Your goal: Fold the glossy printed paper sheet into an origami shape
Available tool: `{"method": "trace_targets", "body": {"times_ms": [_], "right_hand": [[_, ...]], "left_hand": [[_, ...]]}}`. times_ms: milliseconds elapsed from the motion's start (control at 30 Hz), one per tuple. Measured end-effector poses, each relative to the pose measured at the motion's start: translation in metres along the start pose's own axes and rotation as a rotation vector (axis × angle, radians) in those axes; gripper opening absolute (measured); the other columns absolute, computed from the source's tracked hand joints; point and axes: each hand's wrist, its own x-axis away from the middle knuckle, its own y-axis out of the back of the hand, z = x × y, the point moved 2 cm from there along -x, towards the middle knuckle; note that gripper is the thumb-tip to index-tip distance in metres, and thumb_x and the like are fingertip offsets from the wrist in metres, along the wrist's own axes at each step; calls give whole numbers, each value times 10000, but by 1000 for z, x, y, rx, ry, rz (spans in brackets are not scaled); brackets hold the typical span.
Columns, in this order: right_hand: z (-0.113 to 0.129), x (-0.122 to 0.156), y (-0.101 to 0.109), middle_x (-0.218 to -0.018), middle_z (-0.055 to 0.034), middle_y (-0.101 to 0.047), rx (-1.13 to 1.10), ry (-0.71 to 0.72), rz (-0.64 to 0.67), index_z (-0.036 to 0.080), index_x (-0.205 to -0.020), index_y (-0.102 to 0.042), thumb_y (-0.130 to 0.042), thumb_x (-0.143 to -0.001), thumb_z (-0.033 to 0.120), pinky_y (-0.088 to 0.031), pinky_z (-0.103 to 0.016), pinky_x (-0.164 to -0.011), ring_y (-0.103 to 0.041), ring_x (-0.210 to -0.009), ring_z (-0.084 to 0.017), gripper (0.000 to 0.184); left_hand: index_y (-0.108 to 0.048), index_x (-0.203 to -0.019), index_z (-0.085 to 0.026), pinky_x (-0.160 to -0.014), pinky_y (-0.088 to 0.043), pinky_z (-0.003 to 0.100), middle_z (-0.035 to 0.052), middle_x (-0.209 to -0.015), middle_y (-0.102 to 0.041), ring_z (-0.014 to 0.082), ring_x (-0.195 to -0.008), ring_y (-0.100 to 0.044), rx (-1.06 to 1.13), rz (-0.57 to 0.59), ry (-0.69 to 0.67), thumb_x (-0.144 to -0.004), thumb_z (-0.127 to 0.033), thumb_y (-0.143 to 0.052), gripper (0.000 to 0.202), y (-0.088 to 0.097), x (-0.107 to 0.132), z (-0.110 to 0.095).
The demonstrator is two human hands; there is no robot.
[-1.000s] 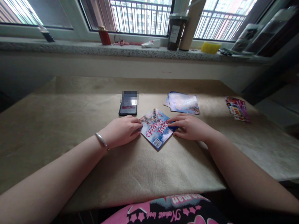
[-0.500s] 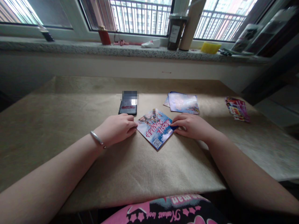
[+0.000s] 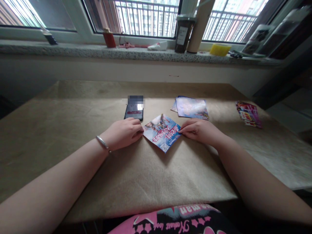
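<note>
Both left hand [image 3: 123,133] and right hand [image 3: 201,131] pinch corners of a leaflet [image 3: 161,130] showing unreadable red lettering, QR code [image 3: 165,148].

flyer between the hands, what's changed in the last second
The flyer has tipped up: its near corner is now raised above the table with a shadow beneath. The left hand and right hand slid outward off its face and now pinch its side corners. The phone, the stack of flyers and the leaflets at far right stayed put.
</note>
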Motion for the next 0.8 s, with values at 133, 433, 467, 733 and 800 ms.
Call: {"method": "trace_targets", "body": {"times_ms": [133, 433, 467, 733, 800], "right_hand": [[-7, -1, -2, -972, -39, -704, -156, -32, -12, 238, -921, -737, -523, -869, 264, -516, -285, -769, -648, -854, -149, 222], [-7, -6, -8, -863, -47, -675, -196, -247, -33, 194, -821, -692, -528, -829, 243, -458, -274, -620, -595, -674, -146, 172], [-6, -7, -9, -843, -43, -671, -195, -269, -44, 192, -813, -686, -522, -831, 242, -446, -269, -610, -585, -659, -142, 172], [8, -18, -14, -673, -20, -624, -14, -466, -68, 208, -667, -565, -533, -834, 430, -323, -263, -513, -517, -584, -148, 280], [10, -19, -14, -680, -19, -625, 21, -499, -73, 212, -658, -553, -547, -820, 442, -305, -264, -505, -511, -587, -149, 281]], "left_hand": [[-680, -881, -198, -694, -472, 281, 59, -877, -625, 181, -814, -585, 61, -14, 19, -886, -335, -474, 247, 0, -1, -1], [-637, -736, -179, -702, -466, 289, 52, -790, -636, 177, -777, -573, 90, -52, 142, -879, -331, -440, 287, -8, -6, 4], [-632, -737, -177, -714, -464, 295, 53, -784, -637, 181, -785, -570, 110, -51, 149, -873, -329, -444, 278, -9, -6, 5], [-589, -701, -171, -711, -420, 317, 63, -758, -621, 200, -770, -526, 115, -49, 249, -889, -407, -451, 332, -14, -12, 1], [-588, -698, -170, -703, -411, 314, 64, -749, -616, 200, -764, -521, 89, -40, 270, -888, -410, -461, 332, -13, -12, 0]]}}
